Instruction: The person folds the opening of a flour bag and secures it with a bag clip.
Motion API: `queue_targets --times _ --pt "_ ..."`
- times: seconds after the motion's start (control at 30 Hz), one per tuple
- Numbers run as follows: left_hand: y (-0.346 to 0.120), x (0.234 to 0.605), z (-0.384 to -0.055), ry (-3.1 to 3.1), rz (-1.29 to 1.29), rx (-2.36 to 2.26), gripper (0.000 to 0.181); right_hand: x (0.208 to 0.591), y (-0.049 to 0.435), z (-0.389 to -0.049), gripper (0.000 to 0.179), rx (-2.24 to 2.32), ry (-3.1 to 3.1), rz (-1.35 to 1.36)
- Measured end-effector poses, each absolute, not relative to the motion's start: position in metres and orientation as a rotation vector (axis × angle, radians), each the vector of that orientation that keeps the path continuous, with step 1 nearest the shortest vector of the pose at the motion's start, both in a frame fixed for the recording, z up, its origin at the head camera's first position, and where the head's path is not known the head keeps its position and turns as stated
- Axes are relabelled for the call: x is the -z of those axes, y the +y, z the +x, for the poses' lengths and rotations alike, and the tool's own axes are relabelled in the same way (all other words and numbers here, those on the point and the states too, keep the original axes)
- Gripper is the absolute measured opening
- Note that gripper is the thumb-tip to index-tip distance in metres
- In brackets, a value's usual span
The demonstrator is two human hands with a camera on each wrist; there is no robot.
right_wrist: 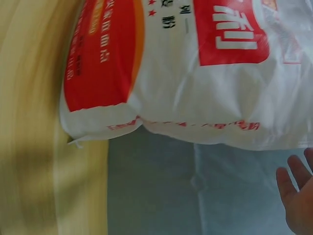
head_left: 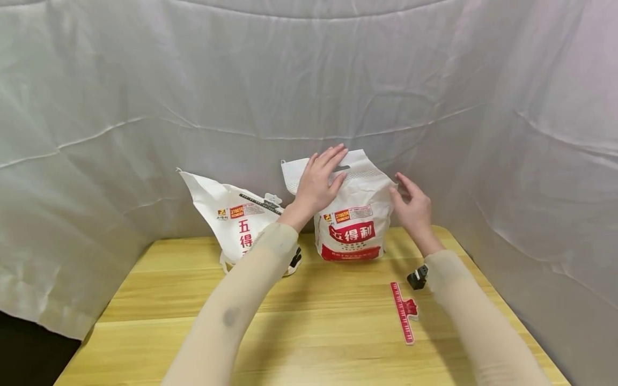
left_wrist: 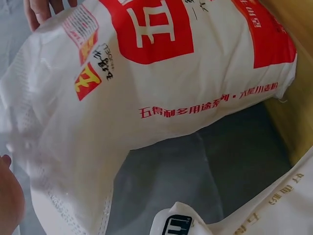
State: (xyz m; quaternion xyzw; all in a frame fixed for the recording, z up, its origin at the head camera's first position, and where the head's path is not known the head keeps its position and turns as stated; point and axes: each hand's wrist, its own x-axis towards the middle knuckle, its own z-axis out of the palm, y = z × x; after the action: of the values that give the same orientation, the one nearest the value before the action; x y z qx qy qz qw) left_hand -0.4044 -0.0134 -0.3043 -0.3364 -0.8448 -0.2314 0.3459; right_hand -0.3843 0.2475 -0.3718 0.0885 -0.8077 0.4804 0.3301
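Observation:
A white flour bag [head_left: 354, 195] with red print stands upright at the back of the table, its top a flat strip with a handle slot. My left hand [head_left: 319, 179] lies in front of its upper left part, fingers extended; only its thumb side [left_wrist: 10, 198] shows in the left wrist view. At the bag's upper right edge is my right hand [head_left: 414, 209], fingers loosely bent; whether they touch it I cannot tell. To the left, a second flour bag [head_left: 219, 214] leans with its top folded, and a black-and-white sealing clip [head_left: 260, 202] sits across the fold.
A red sealing clip [head_left: 402, 313] lies on the wooden table [head_left: 338, 343], right of the middle. Below my right wrist shows a small black object [head_left: 417, 277]. Grey cloth [head_left: 270, 80] hangs behind the table and along its sides.

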Motion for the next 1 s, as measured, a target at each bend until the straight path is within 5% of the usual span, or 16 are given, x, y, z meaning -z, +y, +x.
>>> queue_targets --times 1.0 --pt "0.014 0.316 -0.409 -1.936 -0.807 0.632 0.035 0.383 0.238 -0.382 0.023 -1.277 -2.087 0.139"
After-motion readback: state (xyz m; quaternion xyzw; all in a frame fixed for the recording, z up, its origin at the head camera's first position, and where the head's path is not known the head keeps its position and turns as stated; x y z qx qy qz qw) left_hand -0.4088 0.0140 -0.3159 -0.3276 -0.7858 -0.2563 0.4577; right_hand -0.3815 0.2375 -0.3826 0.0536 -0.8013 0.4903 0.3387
